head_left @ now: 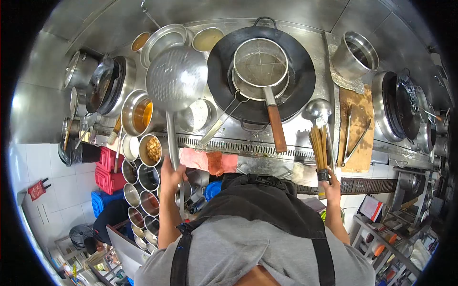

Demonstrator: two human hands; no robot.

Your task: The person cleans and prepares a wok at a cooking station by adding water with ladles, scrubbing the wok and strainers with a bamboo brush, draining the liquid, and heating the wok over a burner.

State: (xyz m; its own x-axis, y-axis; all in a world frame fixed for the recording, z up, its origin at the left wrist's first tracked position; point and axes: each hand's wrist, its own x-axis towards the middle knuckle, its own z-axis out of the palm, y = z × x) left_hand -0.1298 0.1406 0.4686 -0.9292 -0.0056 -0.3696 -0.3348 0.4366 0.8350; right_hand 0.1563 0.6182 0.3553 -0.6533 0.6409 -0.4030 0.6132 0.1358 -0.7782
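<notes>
My left hand [171, 174] is closed around the long metal handle of a large perforated skimmer [177, 76], its round head raised over the left side of the stove. My right hand [330, 186] grips a bamboo wok brush [318, 145] by its dark bound end, bristles pointing up. A metal ladle [318, 109] lies just beyond the brush; its handle runs down to my right hand, and I cannot tell whether the fingers hold it too. Between the hands sits a black wok [222, 71] with a wood-handled mesh strainer [260, 62] resting across it.
Left of the skimmer stand a pot of orange liquid [142, 116] and several metal seasoning cups [148, 177]. At right are a stained board [360, 138] with tongs [348, 136], a steel pot [355, 56] and stacked pans [403, 107]. A reddish cloth [195, 160] lies at the front edge.
</notes>
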